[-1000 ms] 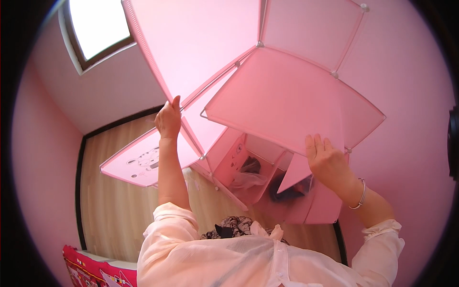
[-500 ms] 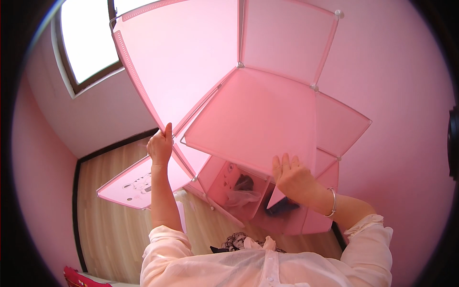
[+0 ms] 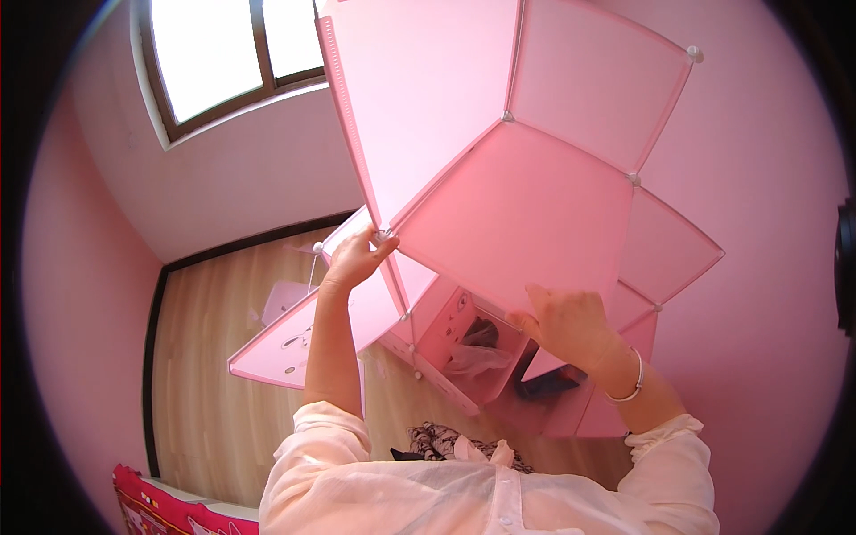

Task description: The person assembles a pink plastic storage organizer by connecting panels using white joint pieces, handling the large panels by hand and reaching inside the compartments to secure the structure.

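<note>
My left hand point(image 3: 355, 260) is closed at a corner connector point(image 3: 385, 236), thumb and fingers pinching it. There the tall upright pink panel point(image 3: 419, 98) meets the flat pink shelf panel point(image 3: 544, 205). My right hand point(image 3: 575, 332), a bracelet on its wrist, is at the near edge of the shelf panel with its fingers curled against it; the fingertips are partly hidden. More pink panels point(image 3: 606, 85) rise behind, joined by round connectors point(image 3: 633, 180). Below, a cartoon-printed door panel point(image 3: 308, 343) stands swung out to the left.
Under the shelf panel, a cube compartment point(image 3: 450, 325) holds dark and whitish cloth point(image 3: 481, 357). Dark items point(image 3: 548, 382) lie in the one beside it. Wooden floor point(image 3: 209, 374) spreads left, a window point(image 3: 214, 62) is upper left, and a red printed cloth point(image 3: 169, 508) is lower left.
My left hand has gone from the upright panel's edge to the corner connector, where the panels now meet. My right hand's fingers have curled from flat. The whole view has shifted.
</note>
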`<state>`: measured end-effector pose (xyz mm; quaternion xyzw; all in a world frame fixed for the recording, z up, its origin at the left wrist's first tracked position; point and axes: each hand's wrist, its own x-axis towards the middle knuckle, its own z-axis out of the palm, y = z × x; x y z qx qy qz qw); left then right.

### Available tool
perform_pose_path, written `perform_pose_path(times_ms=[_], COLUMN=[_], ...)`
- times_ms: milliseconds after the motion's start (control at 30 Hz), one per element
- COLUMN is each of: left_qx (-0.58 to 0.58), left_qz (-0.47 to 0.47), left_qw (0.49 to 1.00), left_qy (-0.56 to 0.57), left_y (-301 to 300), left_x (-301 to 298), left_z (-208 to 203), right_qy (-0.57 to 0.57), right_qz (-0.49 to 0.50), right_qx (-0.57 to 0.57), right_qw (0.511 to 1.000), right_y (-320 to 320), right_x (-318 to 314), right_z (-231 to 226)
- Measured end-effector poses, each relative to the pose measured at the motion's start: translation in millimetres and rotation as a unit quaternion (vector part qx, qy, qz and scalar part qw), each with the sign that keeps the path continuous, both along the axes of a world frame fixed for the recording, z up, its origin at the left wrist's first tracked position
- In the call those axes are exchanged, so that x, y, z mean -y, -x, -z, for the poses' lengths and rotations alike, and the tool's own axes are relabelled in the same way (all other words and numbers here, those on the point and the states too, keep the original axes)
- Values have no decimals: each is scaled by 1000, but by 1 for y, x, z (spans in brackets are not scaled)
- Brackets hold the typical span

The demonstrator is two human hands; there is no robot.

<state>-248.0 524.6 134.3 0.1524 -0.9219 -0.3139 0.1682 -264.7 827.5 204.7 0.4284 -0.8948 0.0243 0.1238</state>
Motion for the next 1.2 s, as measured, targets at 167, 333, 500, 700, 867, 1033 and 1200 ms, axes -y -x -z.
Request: perform_pose_path(times_ms=[167,333,500,700,867,1033,1200], left_qx=[45,63,57,-154,-196,-214,-256], left_qz=[-46,-14,0,10,5,34,46], left_qw=[997,996,988,980,966,958,945], left_qy=[41,57,145,124,171,188,199], left_y=[3,1,1,-2,0,-17,-24], left_x=[-10,-6,-10,-11,-16,-16,-15], left_z=[5,-3,3,22,-6,-5,-13], right_qy=[174,324,440,439,424,417,423], right_qz=[-81,-26,69,179,211,218,199], right_qx=[-61,-55,-180,-332,-348,-368,-374], right_qw=[980,944,877,815,809,802,801], right_y=[4,-6,6,22,33,20,12], right_x=[65,163,245,264,250,244,240], right_z=[-46,-65,-48,-57,-87,-91,-105])
